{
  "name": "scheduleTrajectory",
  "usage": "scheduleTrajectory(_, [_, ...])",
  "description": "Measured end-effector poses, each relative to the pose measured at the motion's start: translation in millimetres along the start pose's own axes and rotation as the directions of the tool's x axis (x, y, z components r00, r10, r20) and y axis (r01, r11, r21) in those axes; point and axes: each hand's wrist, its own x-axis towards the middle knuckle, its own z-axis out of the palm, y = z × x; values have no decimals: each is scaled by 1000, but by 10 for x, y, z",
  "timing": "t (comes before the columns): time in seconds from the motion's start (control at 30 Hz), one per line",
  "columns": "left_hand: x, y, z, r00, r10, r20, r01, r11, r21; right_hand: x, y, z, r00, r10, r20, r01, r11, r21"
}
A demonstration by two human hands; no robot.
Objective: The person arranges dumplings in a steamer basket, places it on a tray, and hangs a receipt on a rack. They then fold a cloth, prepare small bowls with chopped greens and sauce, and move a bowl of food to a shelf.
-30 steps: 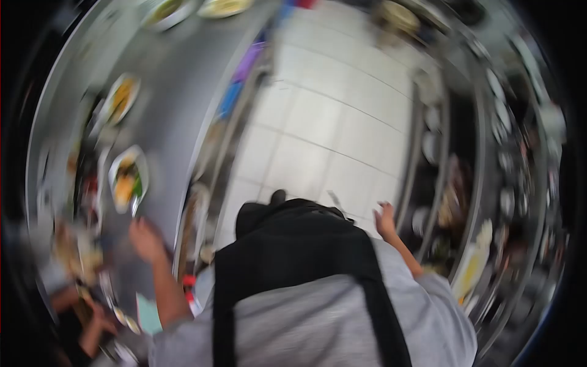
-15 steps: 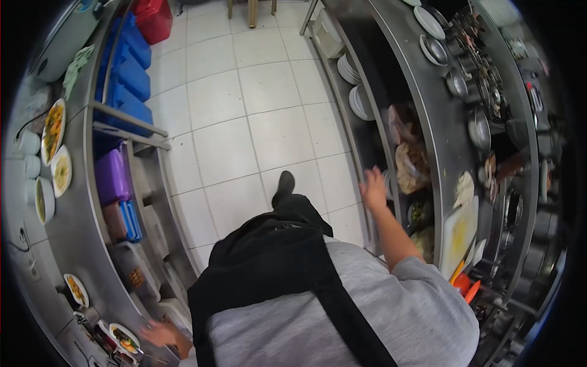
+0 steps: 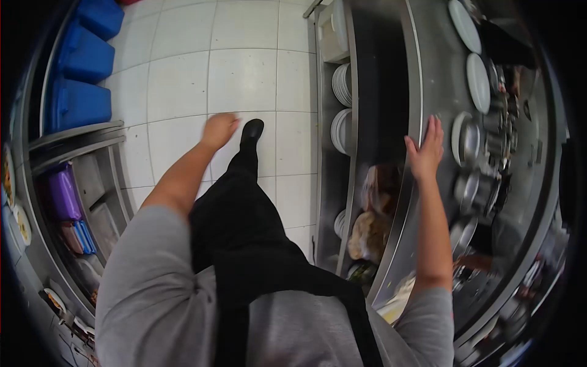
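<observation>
Above the floor tiles, my left hand (image 3: 221, 130) hangs in front of my body with its fingers curled in, and nothing shows in it. It overlaps the floor near my black shoe (image 3: 252, 129). On the right, my right hand (image 3: 426, 148) lies at the edge of the steel counter (image 3: 437, 79), empty, fingers stretched forward and thumb apart. Beyond its fingertips are a white oval plate (image 3: 479, 83) and a metal bowl (image 3: 471, 144) resting on another dish.
Stacked white plates (image 3: 342, 131) fill the shelf under the right counter, near bagged food (image 3: 367, 237). Blue bins (image 3: 85, 105) line the left side, with a purple container (image 3: 63, 193) below a steel rail. Another person's arm (image 3: 476, 262) reaches in across the right counter.
My left hand has swung forward from beside the left counter to over the floor. My right hand has moved forward and up to the right counter's edge. The view has shifted forward and turned.
</observation>
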Motion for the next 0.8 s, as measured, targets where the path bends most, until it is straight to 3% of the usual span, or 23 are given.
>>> scheduleTrajectory(0.07, [1137,519,486,987,-96,125,116,979,-168,111,-77,-54,999,32,42,-33,999,27])
scheduleTrajectory(0.1, [1622,762,625,984,-29,176,74,964,-255,145,-76,-26,999,29,36,-30,999,30])
scheduleTrajectory(0.17, [2461,1169,1207,994,60,89,-29,949,-313,229,-91,-30,998,21,56,-26,996,85])
scheduleTrajectory(0.3, [3844,2008,1995,936,-134,325,294,807,-512,211,-15,-32,989,52,135,-66,993,98])
scheduleTrajectory(0.37, [4330,2339,2205,924,-174,340,343,769,-539,209,30,-46,983,62,171,-79,993,90])
scheduleTrajectory(0.57, [4795,2687,2497,846,-236,477,470,753,-460,43,221,-135,954,107,279,-112,994,3])
scheduleTrajectory(0.63, [4783,2656,2536,855,-245,458,496,645,-582,-12,306,-155,962,66,263,-80,996,41])
scheduleTrajectory(0.67, [4743,2662,2568,853,-248,459,498,649,-575,-51,336,-161,967,46,251,-64,996,63])
scheduleTrajectory(0.73, [4683,2673,2516,904,-288,317,426,667,-611,-93,390,-98,979,4,202,-26,994,110])
scheduleTrajectory(0.8, [4661,2590,2362,914,-205,351,393,665,-635,-115,406,-115,986,-23,165,-1,990,143])
